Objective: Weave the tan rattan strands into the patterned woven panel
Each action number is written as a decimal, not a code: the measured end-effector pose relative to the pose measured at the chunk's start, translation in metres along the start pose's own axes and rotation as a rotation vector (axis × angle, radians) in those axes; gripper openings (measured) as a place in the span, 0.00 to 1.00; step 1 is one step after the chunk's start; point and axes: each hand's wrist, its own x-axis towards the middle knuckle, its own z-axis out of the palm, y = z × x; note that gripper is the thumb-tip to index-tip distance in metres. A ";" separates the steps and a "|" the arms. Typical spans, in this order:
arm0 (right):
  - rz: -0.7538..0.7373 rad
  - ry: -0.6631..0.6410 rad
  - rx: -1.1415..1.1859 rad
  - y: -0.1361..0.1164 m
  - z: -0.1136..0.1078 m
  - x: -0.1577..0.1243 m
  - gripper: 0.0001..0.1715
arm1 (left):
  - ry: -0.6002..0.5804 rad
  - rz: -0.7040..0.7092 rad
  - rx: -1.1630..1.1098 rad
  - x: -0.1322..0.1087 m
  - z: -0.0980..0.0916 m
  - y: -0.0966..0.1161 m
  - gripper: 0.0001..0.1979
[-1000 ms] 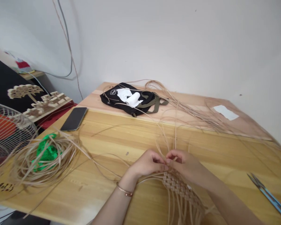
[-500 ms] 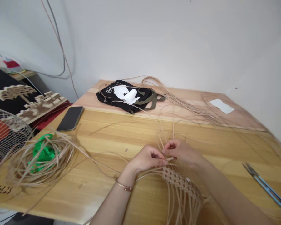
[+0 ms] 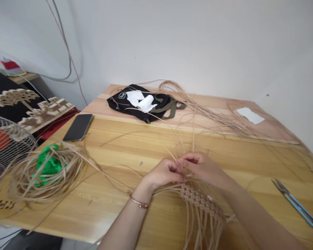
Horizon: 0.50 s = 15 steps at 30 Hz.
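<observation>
Your right hand has shifted closer to your left hand, just beyond the woven strip. Both sets of fingertips pinch thin strands.

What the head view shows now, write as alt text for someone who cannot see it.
A left hand and right hand hold thin strips beside a woven band at a wooden table; coiled strips lie left, blue-handled snips right.

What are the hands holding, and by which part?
Left hand and right hand pinch pale strips beside the woven band; the exact spots are hidden.
</observation>
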 end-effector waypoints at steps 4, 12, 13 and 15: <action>0.066 0.013 -0.133 0.003 -0.007 -0.016 0.15 | 0.033 -0.009 0.025 0.000 -0.001 0.000 0.09; 0.224 0.174 -0.276 0.005 -0.002 -0.024 0.13 | 0.038 -0.056 -0.026 -0.001 -0.001 0.001 0.12; 0.234 0.177 -0.253 0.005 -0.002 -0.024 0.13 | 0.036 -0.060 -0.031 -0.002 -0.001 0.002 0.13; 0.254 0.168 -0.174 0.007 -0.003 -0.022 0.13 | 0.025 -0.061 -0.041 -0.002 -0.001 0.002 0.12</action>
